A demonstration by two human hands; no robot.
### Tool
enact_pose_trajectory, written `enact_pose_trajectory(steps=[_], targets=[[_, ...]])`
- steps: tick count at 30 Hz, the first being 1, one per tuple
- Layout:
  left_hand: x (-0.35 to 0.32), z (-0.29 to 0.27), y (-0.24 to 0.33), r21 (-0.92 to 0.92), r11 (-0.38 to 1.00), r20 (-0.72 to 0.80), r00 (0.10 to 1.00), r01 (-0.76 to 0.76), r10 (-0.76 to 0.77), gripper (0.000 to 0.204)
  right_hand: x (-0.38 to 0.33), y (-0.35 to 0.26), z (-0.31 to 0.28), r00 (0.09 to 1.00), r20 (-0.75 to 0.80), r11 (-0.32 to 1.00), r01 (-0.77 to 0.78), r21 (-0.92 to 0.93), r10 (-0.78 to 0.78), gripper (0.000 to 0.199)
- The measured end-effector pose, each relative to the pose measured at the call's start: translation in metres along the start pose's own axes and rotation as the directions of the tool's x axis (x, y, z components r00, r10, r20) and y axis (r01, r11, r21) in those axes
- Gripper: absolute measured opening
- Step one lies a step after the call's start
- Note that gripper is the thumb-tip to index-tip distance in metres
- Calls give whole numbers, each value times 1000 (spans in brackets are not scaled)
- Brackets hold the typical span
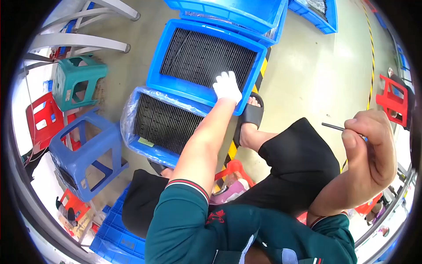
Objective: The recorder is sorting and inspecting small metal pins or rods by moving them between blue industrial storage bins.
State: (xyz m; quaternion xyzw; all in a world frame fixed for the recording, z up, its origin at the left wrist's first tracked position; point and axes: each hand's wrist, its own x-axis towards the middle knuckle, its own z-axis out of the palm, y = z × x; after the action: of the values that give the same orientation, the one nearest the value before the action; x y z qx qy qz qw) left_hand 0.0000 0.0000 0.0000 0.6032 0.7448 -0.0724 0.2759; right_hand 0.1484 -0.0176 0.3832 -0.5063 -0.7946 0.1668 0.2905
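Left hand (227,86), in a white glove, is reaching forward and down into the upper blue tray (154,79); the gloved fingers are resting on the rows of thin dark rods (202,57) near the tray's near right corner; whether the fingers are pinching a rod or only lying flat on them cannot be told from this angle.

Right hand (371,147), bare, is being held up at the right side of the view, well apart from the trays; fingers are curled closed with thumb against forefinger, pinching one thin dark rod (332,127); the rod is sticking out to the left of the fingertips, roughly level.

A second blue tray (127,134), lined with clear plastic film, is sitting on the floor (303,75) just beside the near edge of the upper tray and partly under it; it is also holding rows of dark rods; a small pale slip is lying at its near edge.

More blue trays are stacking at the far edge of the view; a blue stool (81,152), a teal stool (77,81) and a red stool (41,121) are standing to the left; the person's foot in a black sandal (250,116) is resting on the floor just beside the upper tray's near right corner.
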Motion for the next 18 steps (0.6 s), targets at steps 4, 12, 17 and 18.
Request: enact_pose_trajectory(steps=[4, 12, 17, 18], targets=[[-9, 2, 3, 70, 996, -91, 994, -57, 64, 59, 1, -5, 3, 1000, -23, 999, -7, 48, 8, 12], [2, 15, 1, 120, 992, -151, 988, -27, 45, 50, 1, -8, 9, 1000, 26, 991, -12, 131, 9, 14], [0, 18, 0, 113, 993, -183, 982, -23, 43, 38, 2, -5, 9, 998, 68, 990, -7, 141, -2, 15], [0, 16, 1, 118, 993, -183, 982, -23, 45, 36, 3, -4, 9, 997, 73, 988, 8, 155, -19, 15]])
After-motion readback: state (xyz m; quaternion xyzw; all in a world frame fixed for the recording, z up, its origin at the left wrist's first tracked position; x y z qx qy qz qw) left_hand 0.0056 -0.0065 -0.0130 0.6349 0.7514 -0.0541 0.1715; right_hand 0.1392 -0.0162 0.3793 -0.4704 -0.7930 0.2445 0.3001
